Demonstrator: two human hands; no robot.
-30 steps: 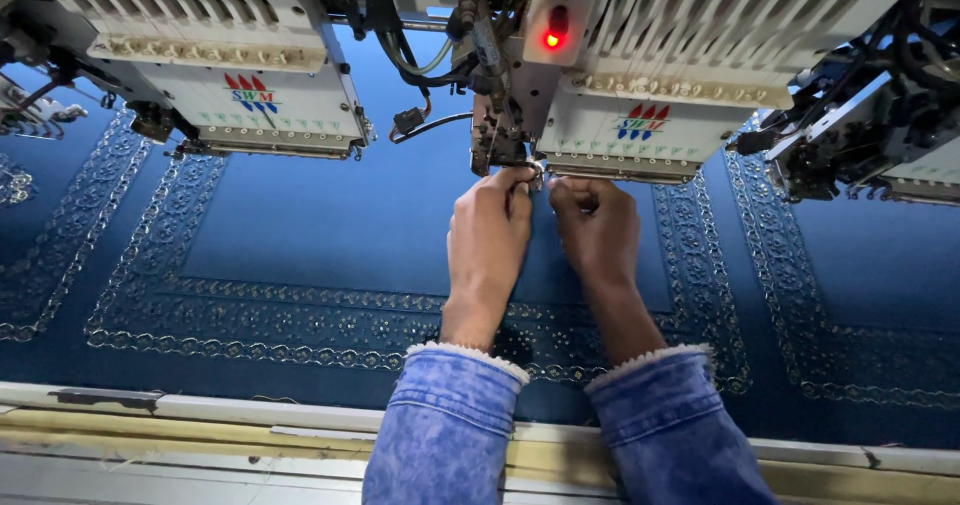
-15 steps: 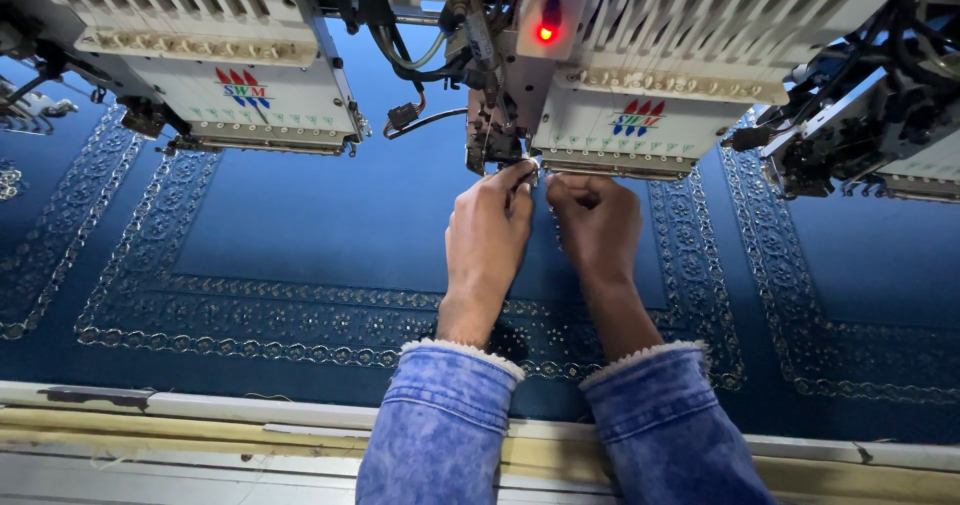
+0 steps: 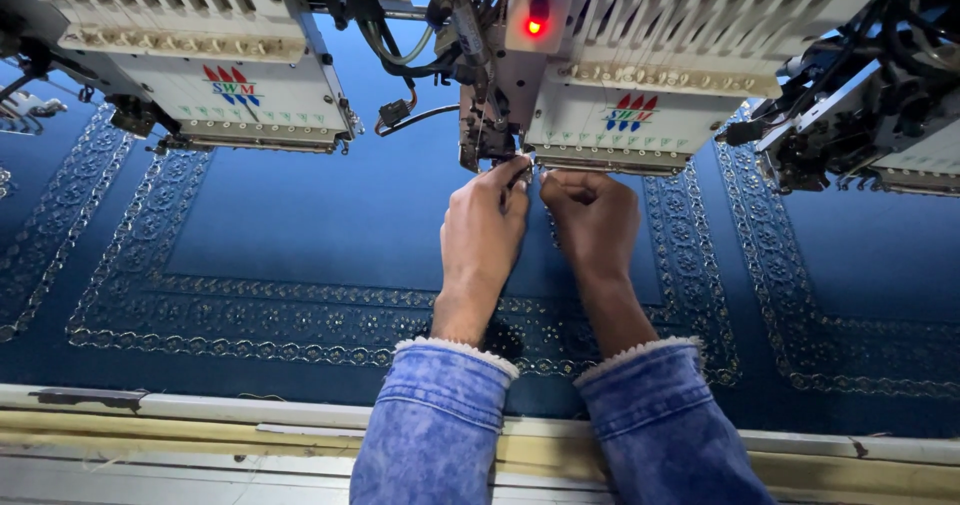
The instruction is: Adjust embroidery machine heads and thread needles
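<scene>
Head view: two hands, left hand [image 3: 483,227] and right hand [image 3: 592,217], fingertips pinched at the needle area of one white embroidery machine head [image 3: 640,85]; three heads counted above one blue embroidered cloth [image 3: 300,235].

A long machine bed [image 3: 150,405] runs across the room, its near edge a worn pale rail with chipped paint. Stretched flat over it lies deep blue cloth [image 3: 300,225] — stitched with silvery ornamental borders [image 3: 230,340] forming rectangular frames, one beside another, across the whole surface.
</scene>
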